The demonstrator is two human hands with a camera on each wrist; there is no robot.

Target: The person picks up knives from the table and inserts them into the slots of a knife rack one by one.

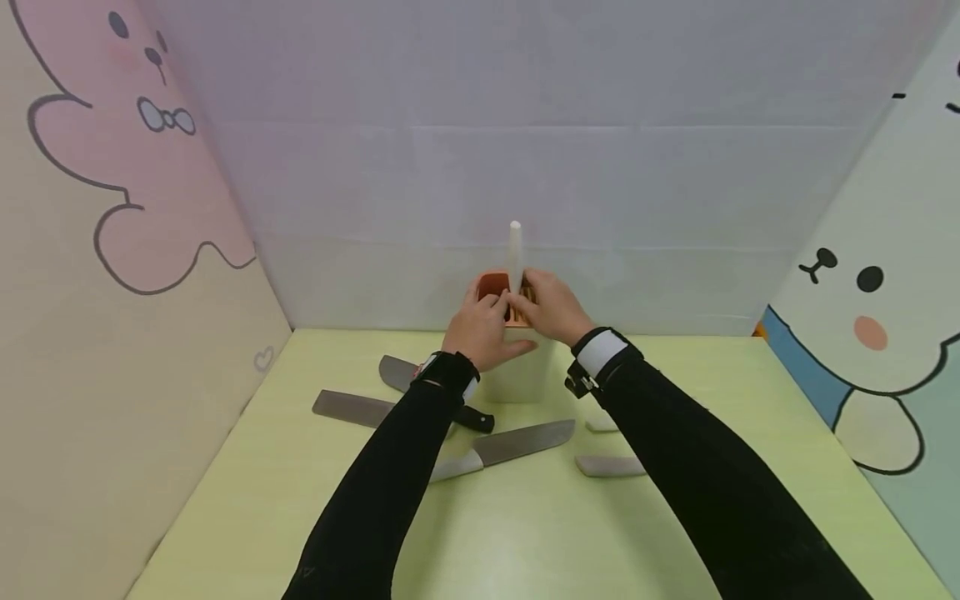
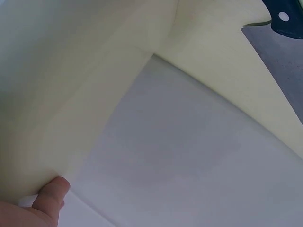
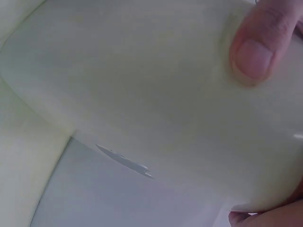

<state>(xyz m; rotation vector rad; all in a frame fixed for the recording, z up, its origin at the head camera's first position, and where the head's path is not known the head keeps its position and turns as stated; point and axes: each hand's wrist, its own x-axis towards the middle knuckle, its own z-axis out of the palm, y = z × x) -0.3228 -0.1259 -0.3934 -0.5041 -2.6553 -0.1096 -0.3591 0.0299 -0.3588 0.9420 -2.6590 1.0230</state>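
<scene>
A pale knife holder point(image 1: 517, 379) with an orange slotted insert point(image 1: 492, 283) stands upright near the back of the table. From its slots rises a white handle point(image 1: 515, 250); whatever is below it is hidden. My left hand point(image 1: 482, 332) grips the holder at its left side, fingers up at the rim and thumb point(image 3: 255, 56) flat along the front wall. Over the right rim curls my right hand point(image 1: 553, 307), its thumb and fingertips close beside the base of the white handle. The fingers behind the rim are hidden.
Left of the holder lie a cleaver point(image 1: 352, 408) and a grey blade point(image 1: 396, 372), with a black handle point(image 1: 476, 419) near them. In front is a white-handled knife point(image 1: 525, 442). A short grey blade point(image 1: 611, 466) is partly under my right sleeve. A white wall point(image 1: 637, 183) stands behind.
</scene>
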